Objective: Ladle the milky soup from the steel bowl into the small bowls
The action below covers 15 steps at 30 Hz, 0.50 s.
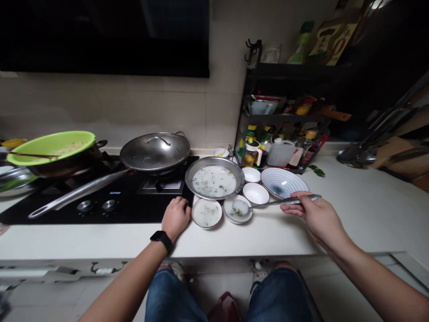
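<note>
My right hand (313, 214) grips the handle of a metal ladle (275, 203). The ladle's head is in the right front bowl (238, 220), which holds whitish soup or porridge with green bits. My left hand (176, 217), fingers curled in, rests on the counter beside the left front bowl (207, 223), filled with similar food. Behind both bowls, a large metal basin (243, 181) contains more of the white liquid with dark green bits. Two white bowls with nothing visible in them, a smaller one (251, 174) and a larger one (256, 193), stand right of the basin.
A blue-patterned bowl (284, 181) sits behind my right hand. Left on the black stove (127, 205) stand a lidded pan (155, 152), its long handle reaching toward the front, and a green basin (52, 141). A rack (281, 117) holds bottles and jars against the wall.
</note>
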Each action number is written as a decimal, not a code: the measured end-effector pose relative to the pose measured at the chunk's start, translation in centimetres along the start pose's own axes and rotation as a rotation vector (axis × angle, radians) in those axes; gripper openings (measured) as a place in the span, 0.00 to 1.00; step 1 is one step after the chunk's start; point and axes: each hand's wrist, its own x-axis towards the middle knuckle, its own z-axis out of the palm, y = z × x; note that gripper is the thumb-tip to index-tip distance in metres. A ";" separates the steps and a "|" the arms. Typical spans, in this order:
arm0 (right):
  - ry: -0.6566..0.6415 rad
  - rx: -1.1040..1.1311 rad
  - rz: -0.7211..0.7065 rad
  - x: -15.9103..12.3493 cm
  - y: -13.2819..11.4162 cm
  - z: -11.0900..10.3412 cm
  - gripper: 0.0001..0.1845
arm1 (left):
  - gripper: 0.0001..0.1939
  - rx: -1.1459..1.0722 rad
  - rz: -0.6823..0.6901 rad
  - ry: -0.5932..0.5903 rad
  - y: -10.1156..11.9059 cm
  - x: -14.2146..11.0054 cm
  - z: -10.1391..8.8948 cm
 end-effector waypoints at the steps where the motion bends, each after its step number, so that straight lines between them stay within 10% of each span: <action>1: 0.003 0.004 -0.002 -0.1 -0.3 0.1 0.05 | 0.11 0.001 0.003 0.001 0.0 0.0 0.0; 15: -0.029 0.040 -0.098 3.1 -5.0 1.9 0.06 | 0.10 -0.003 0.004 0.002 0.2 0.0 -0.2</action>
